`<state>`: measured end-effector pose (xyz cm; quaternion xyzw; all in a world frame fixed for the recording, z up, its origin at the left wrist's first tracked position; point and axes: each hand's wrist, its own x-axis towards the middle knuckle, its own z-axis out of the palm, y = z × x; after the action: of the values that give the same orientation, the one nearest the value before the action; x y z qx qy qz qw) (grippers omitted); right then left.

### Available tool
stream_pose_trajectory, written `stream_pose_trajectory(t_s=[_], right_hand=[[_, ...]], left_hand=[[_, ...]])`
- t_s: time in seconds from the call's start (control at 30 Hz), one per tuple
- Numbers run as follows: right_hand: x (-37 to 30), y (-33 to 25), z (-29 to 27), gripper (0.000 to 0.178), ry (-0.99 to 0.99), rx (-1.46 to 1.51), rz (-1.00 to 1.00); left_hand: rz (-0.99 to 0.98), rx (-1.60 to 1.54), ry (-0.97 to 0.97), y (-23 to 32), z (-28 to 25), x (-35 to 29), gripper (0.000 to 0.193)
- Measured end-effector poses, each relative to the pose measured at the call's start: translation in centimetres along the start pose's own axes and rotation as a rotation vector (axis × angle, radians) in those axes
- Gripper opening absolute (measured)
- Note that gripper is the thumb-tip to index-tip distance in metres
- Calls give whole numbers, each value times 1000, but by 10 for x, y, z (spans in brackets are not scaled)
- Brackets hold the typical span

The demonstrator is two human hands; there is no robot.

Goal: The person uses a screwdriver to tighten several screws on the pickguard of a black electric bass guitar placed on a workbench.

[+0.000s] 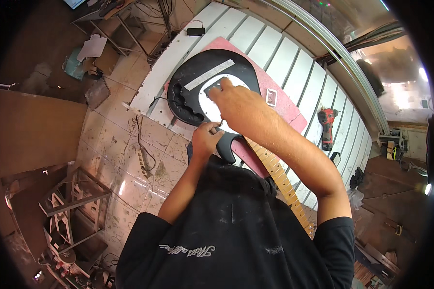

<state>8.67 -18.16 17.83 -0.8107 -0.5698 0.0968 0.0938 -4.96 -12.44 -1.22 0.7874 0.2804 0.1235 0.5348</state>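
Observation:
A black electric guitar body (pixel 183 72) lies face up on a pink sheet (pixel 284 111), its fretted neck (pixel 279 178) running toward my right side. On the body sit a white pickguard (pixel 205 103) and a pale ruler-like strip (pixel 210 74). My right hand (pixel 238 103) is curled over the pickguard, and whatever its fingers hold is hidden. Below it, my left hand (pixel 208 138) pinches at the pickguard's edge near the body's horn. A thin, short piece shows between the two hands, too small to name. Dark scalloped cavities open along the body's left edge.
The guitar lies on a white slatted table (pixel 154 94). A white rectangular frame (pixel 271 97) rests on the pink sheet. Farther right is a red cordless drill (pixel 327 127); a small black box (pixel 195 32) sits at the far edge. On the tiled floor lies a power strip (pixel 142 164).

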Motion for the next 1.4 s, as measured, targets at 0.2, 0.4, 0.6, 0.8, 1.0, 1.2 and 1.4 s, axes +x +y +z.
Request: stream_pose_trajectory(t_s=[0.2, 0.4, 0.6, 0.8, 1.0, 1.2, 1.4], right_hand=[[10, -10, 5, 15, 3, -43, 156], [8, -11, 5, 16, 144, -28, -62], [7, -10, -4, 18, -48, 76, 100], [2, -10, -4, 18, 11, 17, 81], [-2, -7, -9, 11, 186, 37, -69], [-1, -15, -13, 12, -19, -44, 155], [-5, -12, -11, 11, 28, -34, -22]], left_hand=[[-9, -138, -54, -9, -3, 0, 38], [-6, -305, -108, 3, -22, 18, 41], [142, -268, -103, 59, -49, 33, 31], [106, -142, -176, 83, -53, 29, 24], [114, -220, -156, 65, -48, 38, 21], [186, -244, -120, 61, -46, 35, 21], [158, -308, -167, 72, -51, 35, 19]])
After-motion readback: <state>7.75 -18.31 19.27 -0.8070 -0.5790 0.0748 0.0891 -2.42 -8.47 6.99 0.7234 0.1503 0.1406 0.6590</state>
